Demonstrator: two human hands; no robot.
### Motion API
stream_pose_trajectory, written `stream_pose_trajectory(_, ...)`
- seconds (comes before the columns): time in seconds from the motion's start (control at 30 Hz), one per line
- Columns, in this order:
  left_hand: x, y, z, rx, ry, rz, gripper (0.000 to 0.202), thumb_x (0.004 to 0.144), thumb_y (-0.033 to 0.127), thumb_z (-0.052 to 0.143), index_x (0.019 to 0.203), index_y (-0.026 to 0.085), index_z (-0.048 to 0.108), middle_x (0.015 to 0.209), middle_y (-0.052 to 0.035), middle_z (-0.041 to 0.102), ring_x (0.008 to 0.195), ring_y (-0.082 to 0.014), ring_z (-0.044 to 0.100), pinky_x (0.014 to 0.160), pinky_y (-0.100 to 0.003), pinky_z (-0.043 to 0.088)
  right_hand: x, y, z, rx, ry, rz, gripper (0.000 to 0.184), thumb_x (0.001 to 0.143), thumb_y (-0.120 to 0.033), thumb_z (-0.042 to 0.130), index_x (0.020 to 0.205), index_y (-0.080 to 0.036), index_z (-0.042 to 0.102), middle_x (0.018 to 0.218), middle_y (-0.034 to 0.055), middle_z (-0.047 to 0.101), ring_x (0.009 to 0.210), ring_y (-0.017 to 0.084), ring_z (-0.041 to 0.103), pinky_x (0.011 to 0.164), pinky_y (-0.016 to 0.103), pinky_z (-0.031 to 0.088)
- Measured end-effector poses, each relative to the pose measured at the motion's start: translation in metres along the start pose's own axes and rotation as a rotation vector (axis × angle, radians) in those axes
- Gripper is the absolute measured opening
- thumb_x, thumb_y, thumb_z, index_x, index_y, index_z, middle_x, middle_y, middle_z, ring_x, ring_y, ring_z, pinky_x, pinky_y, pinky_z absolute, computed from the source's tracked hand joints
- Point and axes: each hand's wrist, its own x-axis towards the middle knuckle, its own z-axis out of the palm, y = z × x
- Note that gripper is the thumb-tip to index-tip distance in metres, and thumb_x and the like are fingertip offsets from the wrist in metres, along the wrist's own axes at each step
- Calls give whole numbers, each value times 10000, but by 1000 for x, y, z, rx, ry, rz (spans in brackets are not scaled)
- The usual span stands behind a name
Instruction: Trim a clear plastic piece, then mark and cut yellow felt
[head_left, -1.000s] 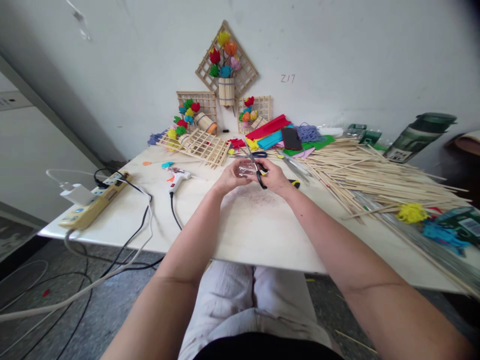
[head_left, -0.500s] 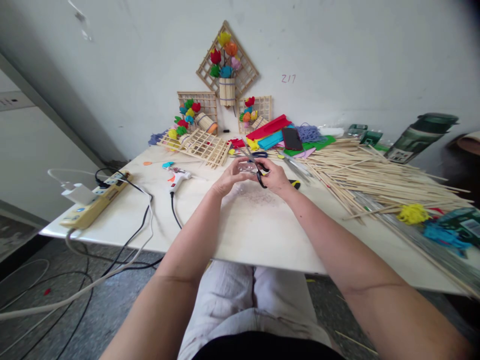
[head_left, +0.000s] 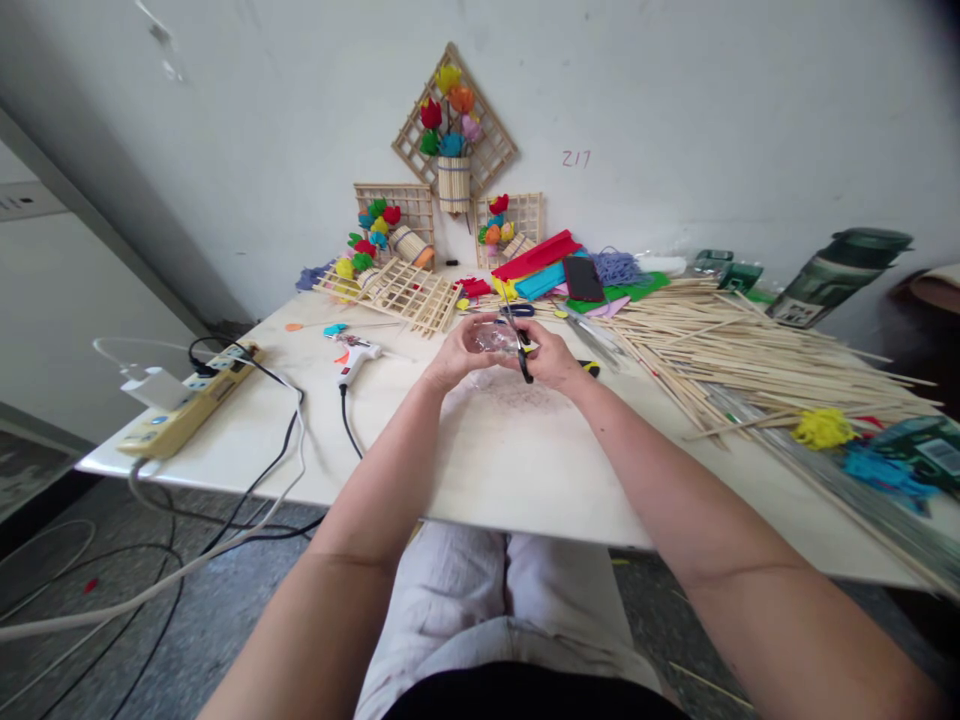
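Note:
My left hand [head_left: 460,357] curls around a clear, shiny piece of plastic [head_left: 491,338], thumb toward me and fingers on the far side. Black-handled scissors [head_left: 524,358] are in my right hand [head_left: 553,358], their blades pointing up and away beside the plastic. The fingertips of my right hand also come close to the plastic; whether they touch it I cannot tell. Below both hands, more crumpled clear plastic [head_left: 484,380] and small brownish bits lie on the white table [head_left: 525,470].
Left of my hands lie a white glue gun [head_left: 358,362] and a power strip [head_left: 187,412] with cables. Stick lattices with paper flowers [head_left: 397,290] stand behind. Many wooden sticks [head_left: 720,340], coloured paper [head_left: 540,258], a phone [head_left: 583,278] and a dark green bottle [head_left: 832,280] are to the right.
The scissors have turned slightly, with their blades more upright and the handle a little lower. The clear plastic shows more between my hands. My arms have barely moved.

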Motion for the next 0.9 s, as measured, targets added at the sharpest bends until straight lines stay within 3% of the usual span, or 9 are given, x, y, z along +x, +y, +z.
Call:
stream_pose_trajectory(0.27,2,3,-5,188,20,-3,616,514,245,786,1063,122,535,1022,-96,615,937,-208,584,841,-322,441,-1,-17,-9,-156,-4,29,558,609,-390,699,1115,-198,562,1012,67,647,851,211,616,748,315,464)
stream_pose_trajectory(0.63,3,5,-7,369,-3,-86,507,498,274,783,924,124,553,841,-40,632,770,-166,596,713,-287,467,0,-15,-13,-305,1,-56,521,598,-346,688,1084,-196,578,1002,61,662,883,217,615,772,312,463)
stream_pose_trajectory(0.8,0,9,-3,327,19,-36,473,510,272,769,893,138,526,822,-28,634,737,-153,599,674,-278,470,-1,-19,-12,-266,-38,-49,526,617,-355,689,1102,-191,569,1030,68,645,893,211,603,763,303,458)
stream_pose_trajectory(0.9,2,6,-4,305,89,54,512,494,277,779,904,147,502,865,-43,637,770,-162,605,691,-288,471,0,-22,-11,-191,-24,-25,535,640,-404,686,1113,-188,564,1027,71,635,867,199,598,746,298,459)
